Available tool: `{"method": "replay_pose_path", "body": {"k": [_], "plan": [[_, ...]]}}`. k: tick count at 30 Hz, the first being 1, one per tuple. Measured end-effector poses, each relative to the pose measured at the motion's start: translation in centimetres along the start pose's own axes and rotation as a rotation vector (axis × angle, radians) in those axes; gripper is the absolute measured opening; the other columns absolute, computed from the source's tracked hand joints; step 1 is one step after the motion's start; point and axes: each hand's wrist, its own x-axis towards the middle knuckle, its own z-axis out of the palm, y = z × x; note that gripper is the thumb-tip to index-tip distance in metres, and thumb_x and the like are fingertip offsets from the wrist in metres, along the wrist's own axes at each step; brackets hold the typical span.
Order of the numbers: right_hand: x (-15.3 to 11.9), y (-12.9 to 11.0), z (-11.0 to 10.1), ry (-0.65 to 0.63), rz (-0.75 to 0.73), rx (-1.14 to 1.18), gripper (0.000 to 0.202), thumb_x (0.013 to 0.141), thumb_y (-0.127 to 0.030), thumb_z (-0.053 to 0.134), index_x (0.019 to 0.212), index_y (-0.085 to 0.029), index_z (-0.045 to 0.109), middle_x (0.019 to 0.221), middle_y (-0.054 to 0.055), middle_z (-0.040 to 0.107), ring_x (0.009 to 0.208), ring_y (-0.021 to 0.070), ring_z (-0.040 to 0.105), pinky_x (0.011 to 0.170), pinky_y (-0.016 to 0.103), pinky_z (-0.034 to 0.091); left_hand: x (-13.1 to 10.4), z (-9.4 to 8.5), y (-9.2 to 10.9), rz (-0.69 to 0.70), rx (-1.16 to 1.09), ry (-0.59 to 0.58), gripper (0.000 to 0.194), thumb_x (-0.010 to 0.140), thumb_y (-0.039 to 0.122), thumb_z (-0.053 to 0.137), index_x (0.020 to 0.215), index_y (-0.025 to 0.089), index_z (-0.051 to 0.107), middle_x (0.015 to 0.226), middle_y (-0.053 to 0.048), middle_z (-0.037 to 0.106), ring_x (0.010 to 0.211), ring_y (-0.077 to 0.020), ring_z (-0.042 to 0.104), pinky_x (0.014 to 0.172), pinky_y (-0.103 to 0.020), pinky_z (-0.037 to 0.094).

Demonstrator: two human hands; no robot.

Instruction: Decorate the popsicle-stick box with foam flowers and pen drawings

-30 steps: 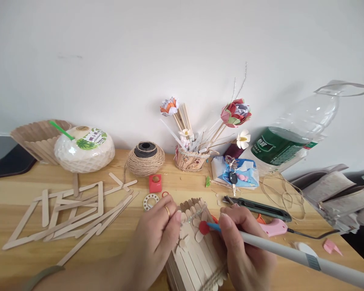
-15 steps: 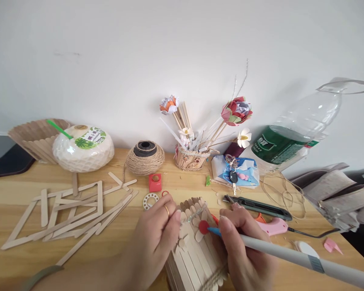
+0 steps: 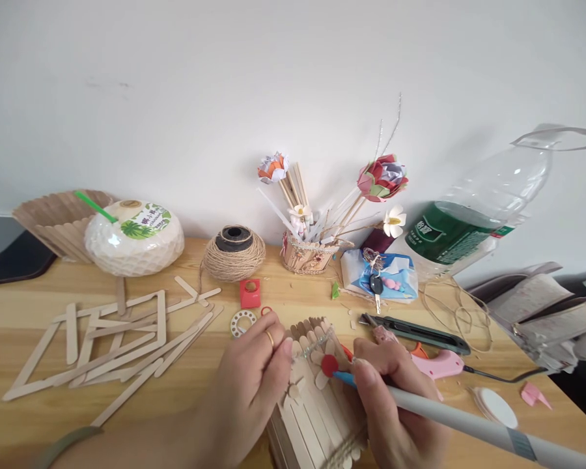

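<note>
My left hand (image 3: 254, 376) curls closed on the edge of a stick-built box (image 3: 308, 420) between my hands; my right hand (image 3: 404, 397) pinches a grey pen (image 3: 434, 405), blue tip (image 3: 344, 378) beside a red disc (image 3: 329, 365). Should the box shift, the tip could skid onto pale petals (image 3: 321, 380).

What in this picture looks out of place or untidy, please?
The loose sticks at left lie crisscrossed, in no clear order. The key looks odd amid craftwork, resting on a blue-and-white packet. I see no spill.
</note>
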Motion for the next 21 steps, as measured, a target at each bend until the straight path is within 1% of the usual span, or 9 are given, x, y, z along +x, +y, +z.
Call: {"method": "replay_pose_path", "body": {"k": [3,11,17,21], "plan": [[0.14,-0.07,-0.02,-0.037,-0.002,-0.03,0.025,0.093,-0.017,0.048,0.069,-0.023,0.043,0.051,-0.007,0.044,0.042,0.0083,0.04,0.04,0.02,0.032,0.05,0.02,-0.04,0.0,-0.001,0.002,0.03,0.094,0.014,0.035,0.066,0.021,0.039,0.065,0.002,0.044,0.062,-0.0128,0.047,0.059,-0.023,0.04],[0.08,0.18,0.0,-0.054,-0.017,-0.046,0.024,0.094,-0.017,0.047,0.071,-0.022,0.043,0.053,-0.007,0.044,0.044,0.0069,0.042,0.043,0.018,0.035,0.14,0.1,0.08,0.044,0.007,0.039,0.03,0.093,0.011,0.035,0.065,0.021,0.04,0.063,0.003,0.043,0.059,-0.0112,0.046,0.057,-0.021,0.039],[0.13,0.19,0.17,-0.014,-0.021,0.006,0.026,0.096,-0.02,0.045,0.071,-0.023,0.043,0.052,-0.008,0.04,0.043,0.0076,0.037,0.041,0.019,0.032,0.08,0.08,-0.05,0.043,0.013,0.039,0.029,0.093,0.011,0.036,0.066,0.021,0.041,0.064,0.004,0.044,0.06,-0.0104,0.046,0.059,-0.02,0.039],[0.27,0.18,0.2,-0.054,-0.029,-0.008,0.026,0.096,-0.021,0.047,0.07,-0.022,0.044,0.053,-0.007,0.043,0.044,0.0077,0.04,0.042,0.02,0.033,0.17,0.12,0.03,0.045,0.015,0.041,0.03,0.093,0.011,0.036,0.065,0.021,0.039,0.064,0.004,0.043,0.06,-0.0105,0.045,0.058,-0.02,0.039]]}}
